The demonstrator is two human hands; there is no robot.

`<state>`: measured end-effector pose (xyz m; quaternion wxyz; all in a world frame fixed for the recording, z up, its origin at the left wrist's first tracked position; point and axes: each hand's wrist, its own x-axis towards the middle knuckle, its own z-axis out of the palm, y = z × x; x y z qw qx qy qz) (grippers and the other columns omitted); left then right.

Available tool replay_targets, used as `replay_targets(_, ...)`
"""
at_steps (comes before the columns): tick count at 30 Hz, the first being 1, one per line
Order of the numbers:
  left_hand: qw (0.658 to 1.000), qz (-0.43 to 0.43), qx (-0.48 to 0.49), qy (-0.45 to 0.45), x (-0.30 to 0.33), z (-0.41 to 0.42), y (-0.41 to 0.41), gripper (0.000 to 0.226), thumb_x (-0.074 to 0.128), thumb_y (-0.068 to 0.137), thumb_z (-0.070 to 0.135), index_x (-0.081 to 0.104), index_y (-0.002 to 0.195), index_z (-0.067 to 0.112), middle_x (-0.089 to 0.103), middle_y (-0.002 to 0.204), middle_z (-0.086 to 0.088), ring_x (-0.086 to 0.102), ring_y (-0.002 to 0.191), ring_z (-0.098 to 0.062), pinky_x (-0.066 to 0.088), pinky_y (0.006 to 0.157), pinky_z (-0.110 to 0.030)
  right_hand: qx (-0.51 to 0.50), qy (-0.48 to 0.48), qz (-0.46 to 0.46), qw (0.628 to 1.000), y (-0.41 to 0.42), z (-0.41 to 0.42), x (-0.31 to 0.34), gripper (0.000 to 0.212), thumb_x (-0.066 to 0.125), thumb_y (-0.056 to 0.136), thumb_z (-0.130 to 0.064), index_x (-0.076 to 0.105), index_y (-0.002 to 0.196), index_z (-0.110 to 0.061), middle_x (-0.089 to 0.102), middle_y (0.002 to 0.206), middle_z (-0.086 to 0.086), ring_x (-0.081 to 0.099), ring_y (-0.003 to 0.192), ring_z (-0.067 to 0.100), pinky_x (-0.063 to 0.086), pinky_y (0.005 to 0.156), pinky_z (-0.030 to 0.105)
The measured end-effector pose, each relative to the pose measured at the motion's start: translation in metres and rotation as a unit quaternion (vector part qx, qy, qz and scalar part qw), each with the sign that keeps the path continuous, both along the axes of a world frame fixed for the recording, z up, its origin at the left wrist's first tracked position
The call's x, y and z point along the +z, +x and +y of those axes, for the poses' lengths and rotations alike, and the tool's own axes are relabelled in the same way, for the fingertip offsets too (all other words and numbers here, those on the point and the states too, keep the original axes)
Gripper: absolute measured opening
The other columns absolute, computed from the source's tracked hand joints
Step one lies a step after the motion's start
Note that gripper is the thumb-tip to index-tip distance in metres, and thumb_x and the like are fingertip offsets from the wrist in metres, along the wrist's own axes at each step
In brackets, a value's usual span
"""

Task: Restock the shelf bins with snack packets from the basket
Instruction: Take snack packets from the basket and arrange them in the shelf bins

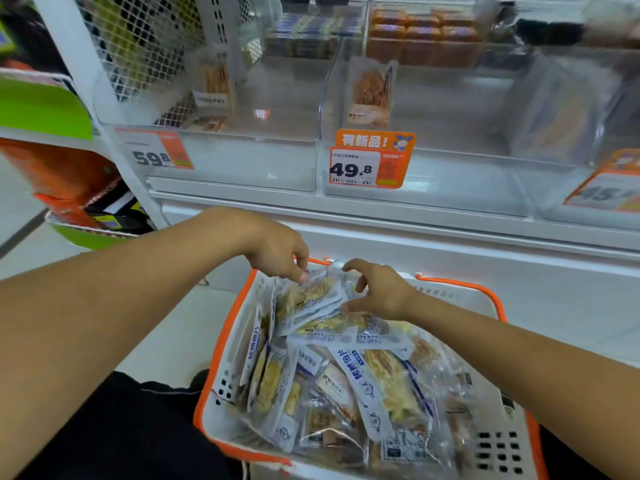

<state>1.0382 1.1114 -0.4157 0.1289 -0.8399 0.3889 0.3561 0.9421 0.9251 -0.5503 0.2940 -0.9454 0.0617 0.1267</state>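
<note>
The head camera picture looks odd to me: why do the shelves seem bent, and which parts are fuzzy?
Head view: the wide-angle lens bows the shelf edge and stretches both forearms; the top-right corner and the right-hand price tag are smeared, while the 49.8 price tag reads sharply; soft glare whitens the clear bins; the snack packets in the basket are slightly soft.

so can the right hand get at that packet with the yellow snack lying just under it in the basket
Probably yes. The right hand hovers directly above the yellow-snack packet, which lies on top of the pile in the basket with nothing over it. The left hand works a neighbouring packet and leaves the way free.
</note>
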Motion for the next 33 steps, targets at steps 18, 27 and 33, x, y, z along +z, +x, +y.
replay_targets(18, 0.902, 0.172, 0.135, -0.373, 0.035, -0.003, 0.009, 0.02, 0.073, 0.088, 0.025, 0.068, 0.107, 0.027, 0.072, 0.091, 0.002, 0.06, 0.06, -0.007, 0.045, 0.052, -0.018, -0.045, 0.247, -0.075, 0.965, 0.02, -0.026, 0.174, 0.02, 0.055, 0.101, -0.016, 0.062, 0.088, -0.002, 0.057, 0.07, 0.005, 0.046, 0.053, 0.009, 0.036, 0.051, 0.021)
replay_targets(27, 0.705, 0.234, 0.248, -0.621, 0.084, -0.084, -0.052, 0.018, 0.055, 0.097, 0.012, 0.071, 0.104, 0.009, 0.067, 0.063, 0.008, 0.048, 0.04, 0.001, 0.036, 0.039, -0.01, -0.113, 0.288, -0.123, 0.943, -0.078, -0.107, 0.255, 0.019, 0.066, 0.09, -0.024, 0.069, 0.106, -0.013, 0.075, 0.096, 0.006, 0.072, 0.079, 0.021, 0.052, 0.052, 0.024)
replay_targets(33, 0.729, 0.211, 0.284, -0.587, 0.088, -0.181, -0.068, 0.027, 0.05, 0.1, 0.038, 0.066, 0.106, 0.018, 0.071, 0.096, -0.002, 0.051, 0.05, -0.01, 0.037, 0.039, -0.021, -0.314, 0.434, -0.163, 0.829, -0.102, -0.219, 0.249, 0.025, 0.046, 0.102, -0.006, 0.053, 0.078, -0.009, 0.053, 0.048, -0.003, 0.034, 0.036, 0.003, 0.021, 0.033, 0.014)
